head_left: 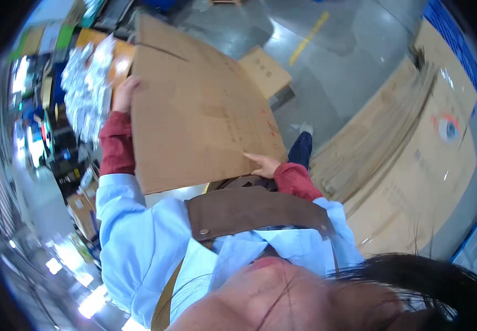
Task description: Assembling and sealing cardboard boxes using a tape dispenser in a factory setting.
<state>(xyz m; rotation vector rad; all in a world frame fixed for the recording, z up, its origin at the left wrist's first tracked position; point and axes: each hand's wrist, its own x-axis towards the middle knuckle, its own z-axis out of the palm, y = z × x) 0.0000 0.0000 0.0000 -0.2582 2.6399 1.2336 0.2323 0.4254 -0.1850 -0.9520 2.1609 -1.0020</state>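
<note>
A large flattened cardboard box (189, 116) is held up in front of my body, with a crease across its far end and faint print on its face. My left hand (126, 94) grips its left edge; the fingers behind the board are partly hidden. At the near right edge, my right hand (264, 165) holds the board, one finger stretched along its face. A small closed carton (266, 70) shows just past the board's far right side.
To the right lies a stack of flattened cardboard (379, 129) with a tape roll (447, 129) on top. Clear plastic wrapping (86, 83) is heaped at the left beside an orange surface. A yellow line (309, 38) marks the grey floor. A carton (82, 212) stands lower left.
</note>
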